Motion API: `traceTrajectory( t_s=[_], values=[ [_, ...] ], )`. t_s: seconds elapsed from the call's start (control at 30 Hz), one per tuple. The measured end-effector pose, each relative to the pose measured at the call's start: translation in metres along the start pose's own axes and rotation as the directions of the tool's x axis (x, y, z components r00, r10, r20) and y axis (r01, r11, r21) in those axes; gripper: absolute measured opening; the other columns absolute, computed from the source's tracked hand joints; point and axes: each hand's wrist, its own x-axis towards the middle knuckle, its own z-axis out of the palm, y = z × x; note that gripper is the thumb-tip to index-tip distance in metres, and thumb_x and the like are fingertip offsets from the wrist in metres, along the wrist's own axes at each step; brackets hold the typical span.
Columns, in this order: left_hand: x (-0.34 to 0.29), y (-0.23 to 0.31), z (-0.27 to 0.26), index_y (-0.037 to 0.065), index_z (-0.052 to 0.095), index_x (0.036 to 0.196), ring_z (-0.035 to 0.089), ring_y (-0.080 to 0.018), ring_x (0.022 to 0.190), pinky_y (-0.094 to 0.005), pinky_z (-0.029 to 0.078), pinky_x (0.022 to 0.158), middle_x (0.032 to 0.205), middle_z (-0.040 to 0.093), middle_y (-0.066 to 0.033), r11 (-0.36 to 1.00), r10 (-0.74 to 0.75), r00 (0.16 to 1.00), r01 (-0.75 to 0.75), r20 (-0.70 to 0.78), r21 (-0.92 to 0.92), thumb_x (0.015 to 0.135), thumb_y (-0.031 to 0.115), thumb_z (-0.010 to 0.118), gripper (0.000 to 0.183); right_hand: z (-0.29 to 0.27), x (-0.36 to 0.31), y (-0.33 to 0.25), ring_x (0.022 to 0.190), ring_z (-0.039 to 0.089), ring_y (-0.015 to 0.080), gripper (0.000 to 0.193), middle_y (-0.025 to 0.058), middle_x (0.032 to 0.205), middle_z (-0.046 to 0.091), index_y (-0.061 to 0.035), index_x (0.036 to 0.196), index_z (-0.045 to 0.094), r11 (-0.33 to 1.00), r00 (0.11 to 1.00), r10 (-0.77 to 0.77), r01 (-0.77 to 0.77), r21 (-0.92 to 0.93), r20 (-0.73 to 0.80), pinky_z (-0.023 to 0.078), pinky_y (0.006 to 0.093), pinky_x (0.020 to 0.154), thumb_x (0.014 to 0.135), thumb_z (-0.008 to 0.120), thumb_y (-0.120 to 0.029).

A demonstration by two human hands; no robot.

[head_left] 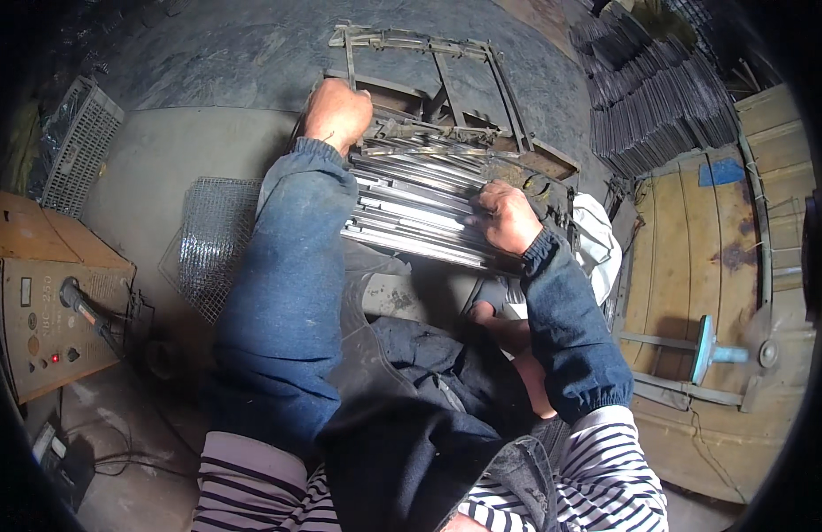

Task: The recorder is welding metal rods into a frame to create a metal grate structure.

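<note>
In front of me is a metal rack (508, 106) of welded bars. Its near part is a tray-like section with several shiny metal strips (420, 213) lying side by side. My left hand (338, 115) is a closed fist at the rack's left side, beside an upright bar; what is inside the fingers is hidden. My right hand (507, 215) has curled fingers at the right ends of the strips, and its fingertips touch or grip something there that I cannot make out. Blue sleeve covers reach over both forearms.
A welding machine (65, 293) with a cable stands at left. Wire mesh sheets (216, 230) lie on the floor beside my left arm; a perforated crate (78, 146) stands behind. Stacked metal grids (664, 106) are at far right, above a wooden board (677, 239) with a blue-handled clamp-like piece (717, 353).
</note>
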Motion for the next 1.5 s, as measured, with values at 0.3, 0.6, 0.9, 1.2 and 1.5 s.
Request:
traceTrajectory(
  t_s=[0.3, 0.6, 0.9, 1.2, 1.5],
  values=[
    [0.008, -0.010, 0.005, -0.009, 0.071, 0.106, 0.065, -0.0472, 0.109, -0.0487, 0.051, 0.095, 0.109, 0.068, -0.0336, 0.998, -0.027, 0.999, 0.029, 0.025, -0.047, 0.085, 0.023, 0.069, 0.039, -0.005, -0.002, 0.003, 0.071, 0.059, 0.0342, 0.032, 0.0123, 0.068, 0.058, -0.0007, 0.071, 0.064, 0.992, 0.990, -0.064, 0.077, 0.098, -0.127, 0.048, 0.0438, 0.063, 0.065, 0.090, -0.019],
    [-0.002, -0.014, -0.003, -0.013, 0.068, 0.107, 0.070, -0.0279, 0.084, -0.0405, 0.052, 0.076, 0.092, 0.073, -0.0233, 0.999, 0.033, 0.999, -0.033, -0.011, 0.003, 0.090, 0.013, 0.063, 0.031, -0.059, 0.037, -0.024, 0.094, 0.071, 0.0419, 0.044, 0.0297, 0.102, 0.068, 0.0026, 0.126, 0.062, 0.981, 0.954, 0.142, -0.099, 0.168, -0.264, 0.057, 0.0397, 0.080, 0.086, 0.076, -0.009],
    [-0.003, 0.004, 0.002, -0.009, 0.071, 0.101, 0.066, -0.0472, 0.104, -0.0496, 0.052, 0.089, 0.103, 0.068, -0.0343, 1.000, -0.021, 0.999, 0.021, 0.027, 0.019, 0.086, 0.022, 0.069, 0.034, -0.074, 0.115, 0.056, 0.091, 0.071, 0.0387, 0.034, 0.0222, 0.092, 0.073, -0.0054, 0.112, 0.074, 0.916, 0.951, 0.306, -0.307, -0.256, -0.047, 0.057, 0.0452, 0.085, 0.081, 0.070, -0.020],
    [-0.007, 0.005, -0.003, -0.012, 0.069, 0.104, 0.068, -0.0395, 0.098, -0.0463, 0.051, 0.086, 0.101, 0.069, -0.0315, 0.999, -0.025, 0.999, 0.024, 0.020, 0.030, 0.088, 0.018, 0.066, 0.034, -0.065, 0.133, 0.059, 0.092, 0.071, 0.0404, 0.032, 0.0246, 0.095, 0.072, -0.0038, 0.109, 0.075, 0.943, 0.961, 0.263, -0.274, -0.186, -0.085, 0.058, 0.0446, 0.086, 0.081, 0.069, -0.018],
    [0.002, -0.008, 0.003, -0.012, 0.066, 0.117, 0.070, -0.0273, 0.092, -0.0398, 0.052, 0.083, 0.101, 0.073, -0.0218, 0.999, 0.011, 1.000, -0.010, 0.029, -0.053, 0.091, 0.010, 0.061, 0.034, -0.049, 0.134, 0.078, 0.096, 0.070, 0.0403, 0.032, 0.0245, 0.100, 0.072, -0.0042, 0.111, 0.075, 0.946, 0.955, 0.289, -0.295, -0.132, -0.067, 0.057, 0.0448, 0.088, 0.085, 0.071, -0.022]
  ],
)
